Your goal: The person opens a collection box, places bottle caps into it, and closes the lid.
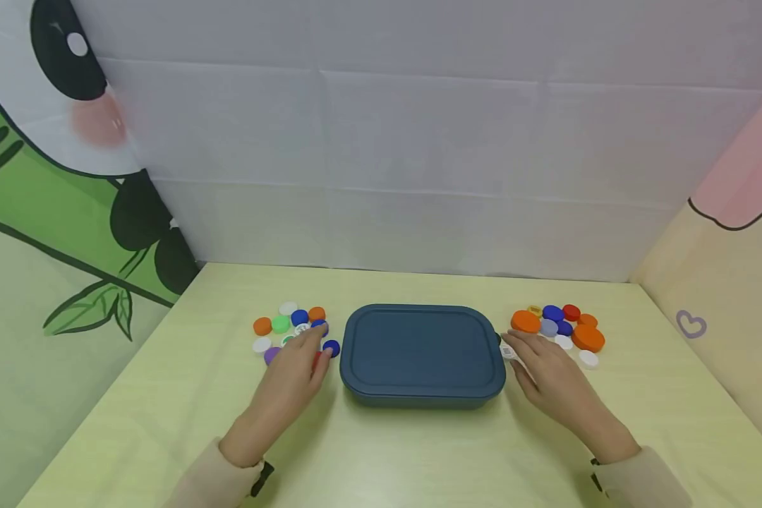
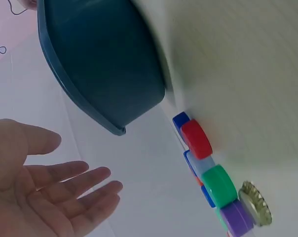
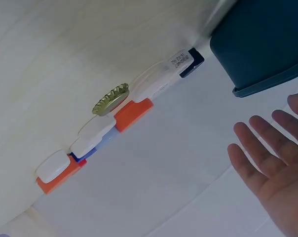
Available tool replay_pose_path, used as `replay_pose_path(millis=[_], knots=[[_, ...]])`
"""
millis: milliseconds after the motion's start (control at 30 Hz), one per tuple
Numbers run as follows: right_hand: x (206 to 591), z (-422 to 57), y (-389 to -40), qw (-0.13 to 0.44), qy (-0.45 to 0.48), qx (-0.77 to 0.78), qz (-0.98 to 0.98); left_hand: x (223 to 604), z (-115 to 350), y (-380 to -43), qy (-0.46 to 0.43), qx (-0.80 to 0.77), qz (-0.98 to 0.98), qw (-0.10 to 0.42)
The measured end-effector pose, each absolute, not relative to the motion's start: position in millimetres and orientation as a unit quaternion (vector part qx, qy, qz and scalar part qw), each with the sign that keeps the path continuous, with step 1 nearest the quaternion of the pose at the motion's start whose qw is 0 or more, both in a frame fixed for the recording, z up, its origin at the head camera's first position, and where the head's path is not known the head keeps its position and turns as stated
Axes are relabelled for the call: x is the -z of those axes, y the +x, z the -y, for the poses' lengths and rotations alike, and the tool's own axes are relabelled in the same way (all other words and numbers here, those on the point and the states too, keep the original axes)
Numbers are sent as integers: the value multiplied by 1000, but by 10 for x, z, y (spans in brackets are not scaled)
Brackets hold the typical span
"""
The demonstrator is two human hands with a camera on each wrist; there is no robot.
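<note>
A dark blue lidded box [image 1: 422, 353] sits between my two hands, its lid on; the inside is hidden. My left hand [image 1: 286, 381] hovers to the box's left, fingers extended, above a group of coloured bottle caps. In the left wrist view, that hand [image 2: 55, 190] is apart from the box [image 2: 99, 54] and holds nothing. A red cap [image 2: 197, 139], a green cap [image 2: 219, 186] and a metal crown cap [image 2: 256, 203] lie below it. On the other side, my right hand [image 1: 549, 377] has loosely extended fingers. The right wrist view shows its palm [image 3: 287, 187] bare, beside the box.
Right of the box lies a second group of caps, with large orange caps [image 1: 588, 338], a red cap [image 1: 571, 312] and a white cap [image 1: 588, 359]. The left group includes an orange cap [image 1: 262, 326]. A cloth-covered wall [image 1: 419, 226] stands behind the table [image 1: 394, 458].
</note>
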State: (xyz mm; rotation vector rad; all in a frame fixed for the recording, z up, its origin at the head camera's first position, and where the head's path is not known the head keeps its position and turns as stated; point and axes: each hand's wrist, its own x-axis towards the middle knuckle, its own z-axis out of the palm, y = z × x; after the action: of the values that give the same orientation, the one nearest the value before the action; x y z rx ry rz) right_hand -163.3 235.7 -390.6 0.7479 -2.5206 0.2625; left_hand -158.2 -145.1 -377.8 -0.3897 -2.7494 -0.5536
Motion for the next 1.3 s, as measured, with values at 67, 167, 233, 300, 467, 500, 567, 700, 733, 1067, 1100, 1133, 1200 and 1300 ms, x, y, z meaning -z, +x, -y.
replay_pose_path(millis=[67, 167, 233, 300, 467, 500, 567, 700, 733, 1067, 1100, 1133, 1200, 1300], knots=[[3908, -2335, -1643, 240, 279, -104, 924, 3781, 1418, -1596, -135, 214, 958, 135], [3915, -2305, -1650, 221, 281, -116, 927, 3799, 1376, -1619, -137, 236, 957, 99], [3920, -2289, -1651, 202, 281, -123, 930, 3818, 1359, -1630, -138, 251, 955, 76], [3925, -2276, -1651, 181, 281, -128, 934, 3843, 1346, -1642, -141, 257, 954, 57], [3942, -2266, -1649, 144, 281, -131, 939, 3899, 1325, -1653, -157, 256, 953, 38], [3946, -2267, -1646, 140, 283, -131, 940, 3909, 1323, -1652, -161, 254, 953, 39], [3956, -2273, -1639, 132, 288, -130, 939, 3922, 1321, -1647, -165, 249, 953, 39], [3968, -2287, -1620, 123, 299, -133, 937, 3930, 1316, -1638, -171, 243, 954, 43], [3970, -2290, -1616, 121, 302, -134, 936, 3927, 1314, -1636, -173, 242, 954, 42], [3964, -2315, -1615, 104, 332, -150, 925, 3905, 1302, -1617, -185, 243, 952, 23], [3962, -2318, -1616, 103, 336, -151, 924, 3907, 1301, -1618, -186, 243, 952, 22], [3961, -2323, -1617, 103, 338, -150, 923, 3908, 1301, -1618, -187, 243, 952, 21], [3958, -2334, -1619, 103, 345, -151, 920, 3914, 1301, -1620, -187, 245, 951, 19], [3952, -2348, -1620, 101, 355, -156, 916, 3922, 1298, -1624, -187, 249, 950, 18]])
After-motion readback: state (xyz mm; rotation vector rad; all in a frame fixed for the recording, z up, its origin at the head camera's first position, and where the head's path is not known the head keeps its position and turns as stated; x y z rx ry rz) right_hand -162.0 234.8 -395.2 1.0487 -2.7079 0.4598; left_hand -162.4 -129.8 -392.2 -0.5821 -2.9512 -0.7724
